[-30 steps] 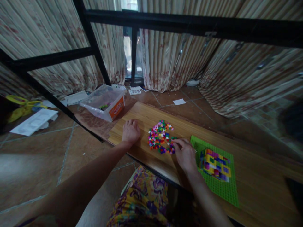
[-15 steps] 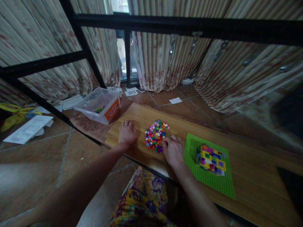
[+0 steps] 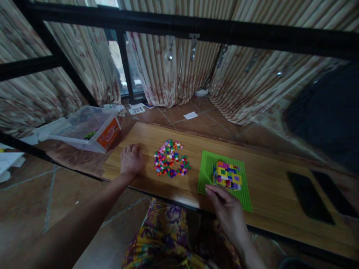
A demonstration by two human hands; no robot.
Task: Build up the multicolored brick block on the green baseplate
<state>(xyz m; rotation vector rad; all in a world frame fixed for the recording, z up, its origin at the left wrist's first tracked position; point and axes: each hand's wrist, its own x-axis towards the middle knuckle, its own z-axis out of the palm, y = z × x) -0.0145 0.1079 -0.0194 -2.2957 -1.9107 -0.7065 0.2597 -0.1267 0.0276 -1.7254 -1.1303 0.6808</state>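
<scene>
My left hand point(image 3: 131, 160) rests on the left end of the wooden table, closed with its fingers curled under; nothing shows in it. Just right of it lies a loose pile of small coloured bricks point(image 3: 165, 164). My right hand point(image 3: 226, 203) hovers at the near edge of the green baseplate point(image 3: 206, 168), thumb and fingertips pinched together. Whatever is in that pinch is too small to make out. On the baseplate stands a block-shaped build of many coloured bricks point(image 3: 227, 175), just beyond the right fingertips.
A clear plastic box point(image 3: 84, 129) with an orange label stands on the floor left of the table point(image 3: 269, 179). Two dark flat slabs point(image 3: 310, 196) lie at the table's right end. Black metal bars point(image 3: 168, 18) cross in front of the curtains. White paper point(image 3: 190, 115) lies on the tiles.
My right hand has moved from the brick pile to the near edge of the baseplate. The view has turned right, showing the dark slabs. My left hand stays on the table.
</scene>
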